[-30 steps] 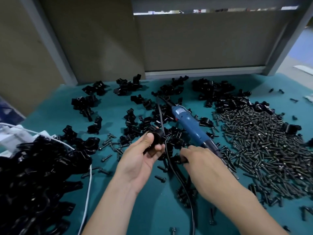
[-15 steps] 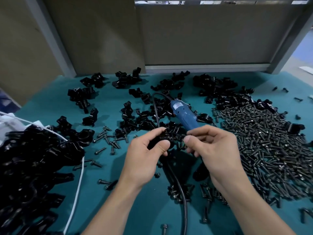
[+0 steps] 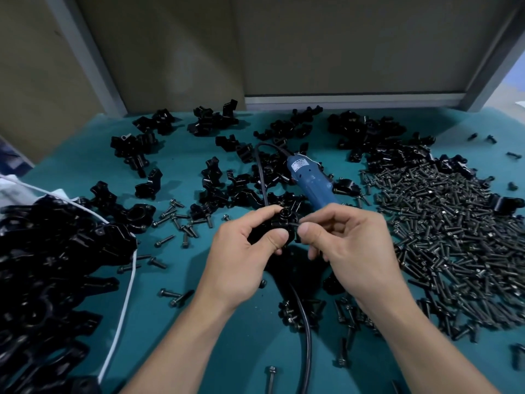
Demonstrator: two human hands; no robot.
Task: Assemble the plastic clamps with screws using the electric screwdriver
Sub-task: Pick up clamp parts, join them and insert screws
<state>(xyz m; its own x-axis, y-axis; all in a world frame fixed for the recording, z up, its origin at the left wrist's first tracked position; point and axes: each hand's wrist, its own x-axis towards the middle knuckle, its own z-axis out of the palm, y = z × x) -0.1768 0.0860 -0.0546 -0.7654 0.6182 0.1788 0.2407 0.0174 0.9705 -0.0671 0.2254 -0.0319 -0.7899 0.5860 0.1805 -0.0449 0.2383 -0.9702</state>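
My left hand (image 3: 241,251) grips a black plastic clamp (image 3: 279,223) above the middle of the teal table. My right hand (image 3: 349,245) pinches a dark screw (image 3: 295,224) between thumb and forefinger, its tip against the clamp's right side. The blue electric screwdriver (image 3: 309,183) lies on the table just behind both hands, and its black cord (image 3: 305,322) runs under my wrists toward the near edge. Neither hand touches the screwdriver.
A big heap of dark screws (image 3: 454,237) covers the right side. Loose black clamps (image 3: 216,120) lie scattered toward the back, and a large pile of black clamps (image 3: 51,274) fills the left with a white cord (image 3: 125,302). Stray screws (image 3: 181,220) dot the teal table (image 3: 170,322).
My right hand left the table beside the screwdriver, rose with a screw, and brought it to the clamp held by my left hand. The clamp lifted slightly toward me.
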